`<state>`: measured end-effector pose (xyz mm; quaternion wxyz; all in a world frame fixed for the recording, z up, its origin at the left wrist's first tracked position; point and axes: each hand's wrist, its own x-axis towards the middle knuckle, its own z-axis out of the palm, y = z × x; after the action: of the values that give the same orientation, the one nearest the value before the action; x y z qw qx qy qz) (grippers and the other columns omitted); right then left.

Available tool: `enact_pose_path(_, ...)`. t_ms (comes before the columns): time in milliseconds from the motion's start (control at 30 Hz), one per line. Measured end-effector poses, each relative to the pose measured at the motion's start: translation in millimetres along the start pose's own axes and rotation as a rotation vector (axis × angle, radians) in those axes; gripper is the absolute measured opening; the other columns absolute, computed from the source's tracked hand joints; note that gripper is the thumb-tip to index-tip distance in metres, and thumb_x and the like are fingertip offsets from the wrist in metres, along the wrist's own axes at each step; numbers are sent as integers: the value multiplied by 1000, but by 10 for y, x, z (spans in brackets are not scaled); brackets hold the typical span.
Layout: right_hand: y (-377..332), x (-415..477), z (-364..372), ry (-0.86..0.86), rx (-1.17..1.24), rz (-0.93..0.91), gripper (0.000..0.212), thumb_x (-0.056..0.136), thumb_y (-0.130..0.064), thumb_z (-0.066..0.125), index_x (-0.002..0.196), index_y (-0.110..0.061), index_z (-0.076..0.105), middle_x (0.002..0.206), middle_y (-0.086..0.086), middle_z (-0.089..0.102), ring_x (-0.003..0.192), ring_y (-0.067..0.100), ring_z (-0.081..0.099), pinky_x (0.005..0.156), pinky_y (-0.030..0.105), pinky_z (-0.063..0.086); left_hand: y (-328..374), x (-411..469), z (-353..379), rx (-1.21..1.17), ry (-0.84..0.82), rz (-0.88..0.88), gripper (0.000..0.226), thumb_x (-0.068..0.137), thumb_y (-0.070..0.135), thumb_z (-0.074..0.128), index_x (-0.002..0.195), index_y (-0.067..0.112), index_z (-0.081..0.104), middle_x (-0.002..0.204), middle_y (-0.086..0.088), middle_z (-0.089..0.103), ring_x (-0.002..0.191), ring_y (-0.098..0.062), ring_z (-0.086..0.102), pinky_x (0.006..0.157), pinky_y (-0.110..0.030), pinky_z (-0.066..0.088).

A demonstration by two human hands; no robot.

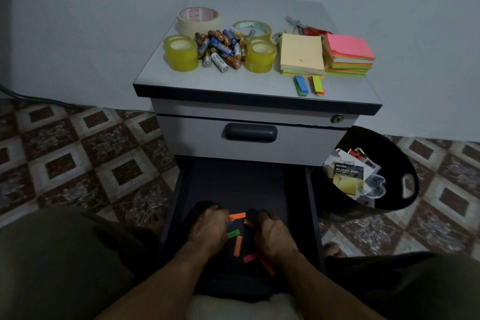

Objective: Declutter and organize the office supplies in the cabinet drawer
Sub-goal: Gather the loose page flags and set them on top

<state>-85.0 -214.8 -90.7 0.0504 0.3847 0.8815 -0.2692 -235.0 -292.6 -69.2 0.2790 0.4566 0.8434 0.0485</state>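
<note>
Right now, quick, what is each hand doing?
Left hand: fingers curled, cannot tell if it holds anything.
Right hand: pinches sticky flags.

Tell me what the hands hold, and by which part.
Right hand pinches a few sticky flags by one end; for the left hand it cannot be told.

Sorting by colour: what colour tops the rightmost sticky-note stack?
Pink; the sticky-note stack shows best in head view.
</note>
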Motion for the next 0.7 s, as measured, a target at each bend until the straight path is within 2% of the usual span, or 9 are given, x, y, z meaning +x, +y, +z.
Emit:
enact_pose_path(133, -31, 17, -55, -46, 98, 21, 31, 100, -28, 42, 129, -26, 51, 123, 1, 55, 85, 8, 52, 68, 13, 40, 24, -21, -2, -55, 10, 39, 13, 101, 21, 52, 109, 18, 61, 104, -2, 60, 91, -13, 60, 78, -28, 53)
enact_pose_path(267, -140, -2, -59, -71, 125, 71, 43, 87, -36, 43, 127, -26, 55, 123, 5, 59, 108, 28, 61, 88, 31, 50, 40, -34, 17, -103, -39, 76, 11, 100, 24, 53, 101, 20, 63, 97, 1, 61, 86, -13, 62, 70, -25, 50)
enact_pose_path(333, -149, 3, -42, -80, 132, 66, 40, 85, -35, 45, 121, -22, 56, 121, 7, 60, 108, 30, 62, 87, 31, 51, 35, -36, 20, -132, -55, 101, 12, 99, 25, 53, 97, 20, 64, 91, 4, 61, 81, -11, 61, 65, -23, 49)
enact_pose_path(467, -153, 11, -31, -93, 159, 62, 25, 96, -26, 46, 118, -19, 56, 118, 4, 59, 97, 20, 62, 72, 19, 47, 41, -73, 10, -149, -46, 144, 17, 99, 25, 54, 95, 14, 66, 95, -1, 63, 84, -17, 63, 72, -31, 54)
enact_pose_path(533, -164, 6, -51, -77, 159, 41, 24, 98, -25, 44, 118, -18, 56, 118, 5, 59, 98, 21, 62, 73, 23, 49, 41, -79, 10, -138, -44, 150, 17, 99, 25, 53, 95, 13, 65, 97, -1, 61, 84, -18, 62, 72, -32, 54)
enact_pose_path(633, -163, -5, -94, -34, 111, 46, 24, 100, -31, 43, 118, -20, 55, 115, 7, 59, 100, 27, 63, 77, 29, 49, 53, -66, -26, -80, 51, 130, 13, 99, 29, 54, 97, 19, 63, 96, 3, 56, 79, -12, 54, 64, -24, 43)
enact_pose_path(700, -135, 1, -88, -28, 96, 64, 25, 99, -34, 41, 119, -23, 53, 115, 5, 58, 99, 26, 62, 81, 34, 52, 45, -54, -27, -27, 96, 95, 13, 99, 27, 53, 104, 19, 63, 103, 0, 59, 82, -11, 53, 68, -24, 42)
